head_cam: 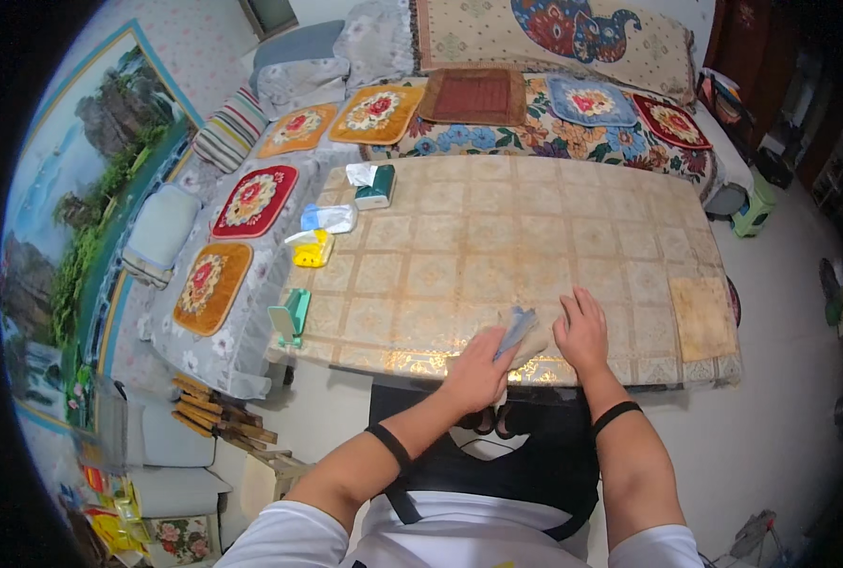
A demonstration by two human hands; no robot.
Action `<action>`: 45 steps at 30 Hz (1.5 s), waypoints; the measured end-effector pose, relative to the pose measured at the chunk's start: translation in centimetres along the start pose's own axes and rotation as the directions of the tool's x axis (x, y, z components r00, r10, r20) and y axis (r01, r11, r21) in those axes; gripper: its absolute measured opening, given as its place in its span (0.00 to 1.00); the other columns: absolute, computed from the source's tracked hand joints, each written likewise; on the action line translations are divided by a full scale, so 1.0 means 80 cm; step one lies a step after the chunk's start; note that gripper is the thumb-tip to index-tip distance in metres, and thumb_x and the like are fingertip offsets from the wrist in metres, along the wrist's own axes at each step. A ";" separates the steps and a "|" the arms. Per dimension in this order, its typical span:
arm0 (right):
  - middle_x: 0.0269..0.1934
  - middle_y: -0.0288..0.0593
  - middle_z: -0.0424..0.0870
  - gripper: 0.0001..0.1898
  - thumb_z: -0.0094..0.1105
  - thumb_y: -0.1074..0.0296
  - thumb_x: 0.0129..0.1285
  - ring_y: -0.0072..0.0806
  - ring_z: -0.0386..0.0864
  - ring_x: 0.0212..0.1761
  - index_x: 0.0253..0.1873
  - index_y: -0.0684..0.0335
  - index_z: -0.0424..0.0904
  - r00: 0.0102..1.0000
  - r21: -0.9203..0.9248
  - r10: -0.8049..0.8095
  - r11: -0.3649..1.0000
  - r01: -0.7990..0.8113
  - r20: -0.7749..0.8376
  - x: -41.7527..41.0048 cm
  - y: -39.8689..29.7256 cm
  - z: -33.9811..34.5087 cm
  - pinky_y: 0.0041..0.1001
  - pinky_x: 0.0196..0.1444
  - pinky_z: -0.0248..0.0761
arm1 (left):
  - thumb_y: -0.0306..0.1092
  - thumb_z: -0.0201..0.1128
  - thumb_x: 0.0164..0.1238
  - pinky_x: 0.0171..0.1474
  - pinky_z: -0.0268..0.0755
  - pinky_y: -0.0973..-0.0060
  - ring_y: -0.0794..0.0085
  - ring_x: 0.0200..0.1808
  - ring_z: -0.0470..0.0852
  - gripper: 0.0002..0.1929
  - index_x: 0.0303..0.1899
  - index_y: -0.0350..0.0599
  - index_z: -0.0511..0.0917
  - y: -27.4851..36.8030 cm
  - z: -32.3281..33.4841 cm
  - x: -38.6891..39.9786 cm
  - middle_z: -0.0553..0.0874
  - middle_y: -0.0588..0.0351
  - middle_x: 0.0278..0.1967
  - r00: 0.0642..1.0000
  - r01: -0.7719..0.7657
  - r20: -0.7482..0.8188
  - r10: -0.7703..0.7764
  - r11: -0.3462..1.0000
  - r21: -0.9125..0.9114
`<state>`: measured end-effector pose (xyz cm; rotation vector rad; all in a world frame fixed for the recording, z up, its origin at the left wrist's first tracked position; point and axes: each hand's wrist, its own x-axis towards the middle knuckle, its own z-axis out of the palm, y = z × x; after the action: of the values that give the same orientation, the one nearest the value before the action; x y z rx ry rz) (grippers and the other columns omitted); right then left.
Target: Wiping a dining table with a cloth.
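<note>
A long table [436,270] under a patterned beige tablecloth lies before me. Near its front edge my left hand [480,366] grips a crumpled cloth [515,331] that shows blue and beige parts; some of it is hidden by the fingers. To the right of the cloth, my right hand [582,326] rests palm down on the tablecloth, its fingers slightly spread and nothing visible in it. The two hands are apart. Gold trim on the table's front border shows between and below them.
Tissue packs, one dark green [375,187], one blue and white [329,218], one yellow [311,250], stand along the table's left side above a green phone stand [291,317]. A beige square mat [702,319] lies at the right end. Cushioned sofas border the far and left sides.
</note>
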<state>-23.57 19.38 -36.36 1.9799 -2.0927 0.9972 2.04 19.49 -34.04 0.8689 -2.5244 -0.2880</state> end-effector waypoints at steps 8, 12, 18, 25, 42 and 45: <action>0.71 0.59 0.79 0.21 0.64 0.68 0.64 0.54 0.73 0.76 0.61 0.64 0.85 1.000 0.012 0.005 1.000 -0.005 0.002 0.001 -0.001 -0.002 0.49 0.79 0.65 | 0.30 0.65 0.64 0.73 0.73 0.50 0.35 0.69 0.77 0.30 0.71 0.46 0.78 -0.048 -0.032 -0.013 0.75 0.31 0.70 0.995 0.100 0.015 -0.101 0.993 0.057; 0.71 0.59 0.79 0.21 0.64 0.68 0.64 0.54 0.74 0.76 0.61 0.65 0.85 1.000 0.004 0.005 1.000 -0.005 0.002 0.002 -0.003 -0.002 0.49 0.79 0.65 | 0.31 0.64 0.65 0.72 0.73 0.50 0.34 0.68 0.78 0.30 0.71 0.48 0.78 -0.080 -0.044 -0.029 0.75 0.29 0.71 0.978 0.209 -0.023 -0.208 0.973 0.102; 0.72 0.56 0.78 0.22 0.64 0.67 0.64 0.53 0.73 0.77 0.63 0.62 0.84 0.999 0.007 0.023 1.000 -0.023 0.022 0.002 -0.001 -0.002 0.48 0.79 0.64 | 0.30 0.63 0.67 0.71 0.74 0.50 0.35 0.66 0.79 0.28 0.71 0.47 0.78 -0.110 -0.079 -0.049 0.78 0.31 0.68 0.946 0.323 -0.082 -0.314 0.935 0.148; 0.71 0.58 0.79 0.20 0.64 0.68 0.64 0.53 0.74 0.75 0.61 0.64 0.85 1.000 0.007 0.011 1.000 -0.011 0.011 0.004 -0.005 -0.005 0.49 0.78 0.66 | 0.29 0.63 0.65 0.70 0.74 0.50 0.37 0.67 0.79 0.27 0.67 0.44 0.81 -0.135 -0.102 -0.078 0.78 0.33 0.68 0.907 0.416 -0.140 -0.396 0.894 0.168; 0.72 0.56 0.78 0.21 0.64 0.67 0.64 0.53 0.74 0.76 0.62 0.62 0.85 0.999 -0.001 0.027 1.000 -0.027 0.031 0.002 -0.002 -0.002 0.48 0.79 0.65 | 0.28 0.59 0.69 0.71 0.72 0.50 0.32 0.65 0.78 0.28 0.71 0.42 0.77 -0.191 -0.095 -0.097 0.76 0.27 0.68 0.874 0.474 -0.203 -0.441 0.867 0.157; 0.73 0.56 0.78 0.21 0.64 0.67 0.64 0.53 0.73 0.76 0.62 0.62 0.85 0.999 -0.008 0.026 1.000 -0.026 0.037 0.002 -0.001 0.000 0.48 0.80 0.64 | 0.28 0.59 0.69 0.72 0.71 0.49 0.31 0.65 0.77 0.28 0.71 0.40 0.77 -0.194 -0.085 -0.083 0.76 0.26 0.66 0.843 0.519 -0.237 -0.482 0.846 0.126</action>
<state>-23.55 19.23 -36.23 1.9875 -2.1435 0.9632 18.17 11.18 -35.60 1.5583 -2.1236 -0.1170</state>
